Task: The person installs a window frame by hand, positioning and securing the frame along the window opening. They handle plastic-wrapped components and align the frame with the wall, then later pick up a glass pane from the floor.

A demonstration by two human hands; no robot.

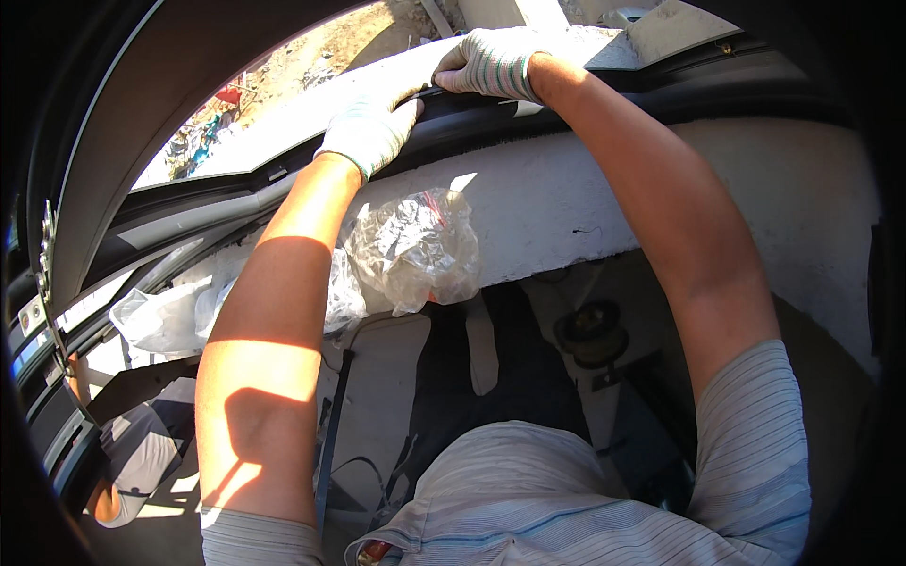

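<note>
Both of my hands wear pale knitted work gloves and meet at the black window frame [585, 102] along the outer side of the sill. My left hand [371, 134] rests over the frame, thumb and fingers closed at its dark edge. Just right of it and farther out, my right hand [489, 64] has its fingertips pinched together against the same edge. A thin dark line shows between the fingertips; whether it is a loose strip or part of the frame, I cannot tell. A crumpled clear plastic bag [420, 250] lies on the white sill [538, 212] below my hands.
More clear plastic [160, 316] lies left, beyond my left forearm. An opened dark window sash [123, 141] with metal hardware stands at the left. Below the sill is a round dark spool [593, 335]. Another person's grey clothing [142, 448] shows lower left. Sunlit rubble ground lies outside.
</note>
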